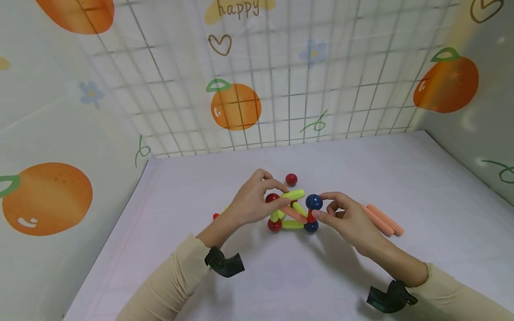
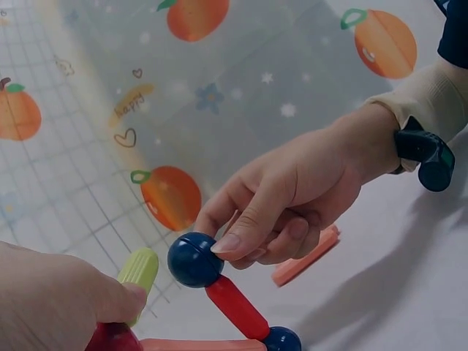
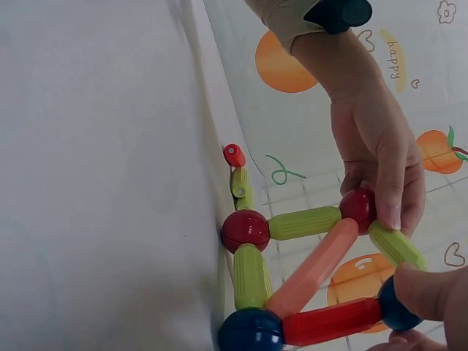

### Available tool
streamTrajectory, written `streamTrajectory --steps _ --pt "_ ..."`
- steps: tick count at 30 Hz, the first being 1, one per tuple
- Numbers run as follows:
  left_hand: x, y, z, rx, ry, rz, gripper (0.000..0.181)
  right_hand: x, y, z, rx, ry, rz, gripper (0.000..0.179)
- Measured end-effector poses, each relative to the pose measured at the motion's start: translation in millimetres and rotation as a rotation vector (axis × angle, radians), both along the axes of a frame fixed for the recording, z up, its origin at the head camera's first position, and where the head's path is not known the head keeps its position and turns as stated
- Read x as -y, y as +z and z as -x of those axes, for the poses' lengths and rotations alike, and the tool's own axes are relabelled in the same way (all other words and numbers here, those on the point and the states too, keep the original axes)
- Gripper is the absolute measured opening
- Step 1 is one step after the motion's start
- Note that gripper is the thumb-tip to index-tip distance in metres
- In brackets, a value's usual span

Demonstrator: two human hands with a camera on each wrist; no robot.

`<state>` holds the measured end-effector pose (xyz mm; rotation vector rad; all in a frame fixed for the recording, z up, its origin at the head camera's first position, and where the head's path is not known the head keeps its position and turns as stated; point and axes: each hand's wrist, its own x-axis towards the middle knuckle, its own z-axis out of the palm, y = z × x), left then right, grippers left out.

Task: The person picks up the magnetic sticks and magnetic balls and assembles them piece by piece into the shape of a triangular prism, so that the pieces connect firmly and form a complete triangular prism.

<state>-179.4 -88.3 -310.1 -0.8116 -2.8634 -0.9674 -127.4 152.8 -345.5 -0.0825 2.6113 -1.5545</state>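
Ball-and-rod frame (image 1: 294, 214) on a white tabletop (image 1: 321, 294), its lower dark-blue glossy ball (image 1: 311, 226) serving as the reference for position. Directly above the lower dark-blue ball, joined by a red plastic rod (image 2: 238, 307), sits an upper dark-blue glossy ball (image 1: 314, 202), pinched by thumb and finger of the right hand (image 1: 351, 223). Left of the reference, across a front lime-green plastic rod (image 1: 292, 224), lies a lower dark-red glossy ball (image 1: 275, 225). Above and left of it, a slanting salmon plastic rod (image 3: 313, 269) meets an upper dark-red glossy ball (image 3: 357, 210). From there extends a top lime-green ribbed rod (image 1: 296, 194), clamped between thumb and fingers of the left hand (image 1: 253, 200), its free end just apart from the upper dark-blue ball. Behind the reference: a loose red glossy ball (image 1: 291, 179); to its right, beyond the right hand: two loose salmon rods (image 1: 385, 219)
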Motion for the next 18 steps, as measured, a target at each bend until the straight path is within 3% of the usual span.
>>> streamTrajectory --steps 18 --pt "-2.8 3.0 -2.5 -0.040 -0.015 0.060 0.025 -1.3 -1.4 0.0 -0.023 0.013 0.009 0.055"
